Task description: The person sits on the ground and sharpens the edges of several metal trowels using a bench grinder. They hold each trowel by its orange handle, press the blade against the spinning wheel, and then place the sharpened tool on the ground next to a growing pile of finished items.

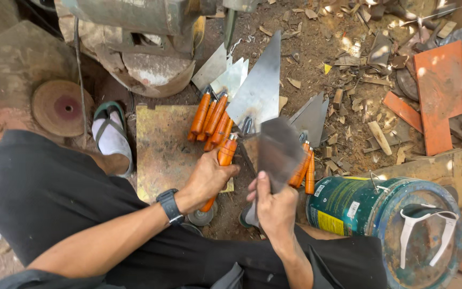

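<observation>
Trowel point(252, 101) gripped by handle in left hand point(208, 179); dark sheet point(277, 152) pinched in right hand point(274, 208).

Left fingers are clamped around the orange handle point(224, 155), with the triangular blade pointing far. Right thumb and fingers are closed on the near edge of the sheet, which stands just right of the handle. More trowels point(209, 115) lie to the far left on a metal plate point(161, 150). A green drum point(348, 206) stands near right.

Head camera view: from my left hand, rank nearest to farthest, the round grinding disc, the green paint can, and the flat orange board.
From the left hand:
1. Green paint can, to the right, beside the knee.
2. Round grinding disc, upper left on the ground.
3. Flat orange board, far upper right among wood scraps.
</observation>
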